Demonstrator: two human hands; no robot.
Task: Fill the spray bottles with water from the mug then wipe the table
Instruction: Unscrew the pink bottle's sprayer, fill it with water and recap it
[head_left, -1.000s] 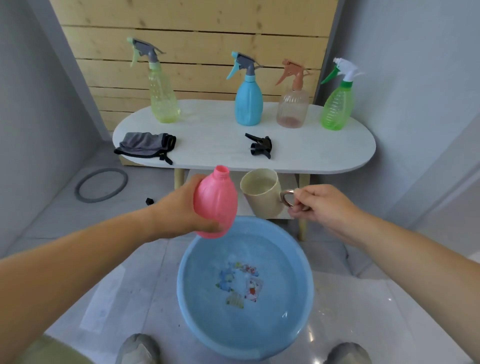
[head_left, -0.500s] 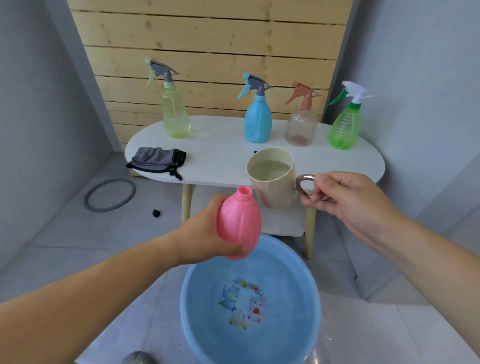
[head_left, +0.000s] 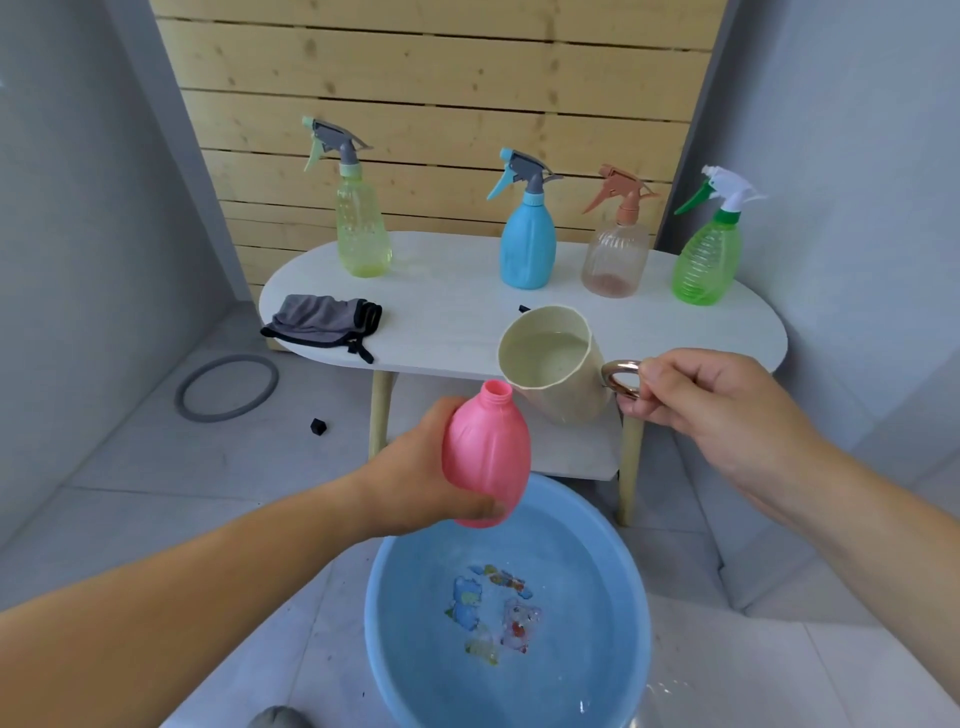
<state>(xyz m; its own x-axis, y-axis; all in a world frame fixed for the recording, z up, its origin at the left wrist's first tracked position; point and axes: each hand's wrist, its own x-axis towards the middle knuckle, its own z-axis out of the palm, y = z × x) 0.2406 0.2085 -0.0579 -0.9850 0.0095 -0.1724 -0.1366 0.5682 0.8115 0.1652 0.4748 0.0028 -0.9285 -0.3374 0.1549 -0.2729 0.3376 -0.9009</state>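
Note:
My left hand (head_left: 415, 475) grips a pink spray bottle (head_left: 485, 457) with no cap, its open neck pointing up, above the far rim of a blue basin (head_left: 400, 654). My right hand (head_left: 711, 410) holds the metal handle of a beige mug (head_left: 558, 364) with water in it, tilted slightly toward the pink bottle's neck; its lip is just right of and above the opening. On the white table (head_left: 457, 312) behind stand a yellow-green bottle (head_left: 361, 228), a blue bottle (head_left: 527, 244), a clear pinkish bottle (head_left: 615, 254) and a green bottle (head_left: 706, 260), all capped.
A grey cloth (head_left: 322, 322) lies at the table's left front edge. The basin holds water and sits on the floor between my feet. A grey ring (head_left: 228, 387) and a small black piece (head_left: 318, 426) lie on the floor at left.
Both hands have risen. The mug came up beside the pink bottle's neck and tilted toward it. The black sprayer head on the table is now hidden behind the mug.

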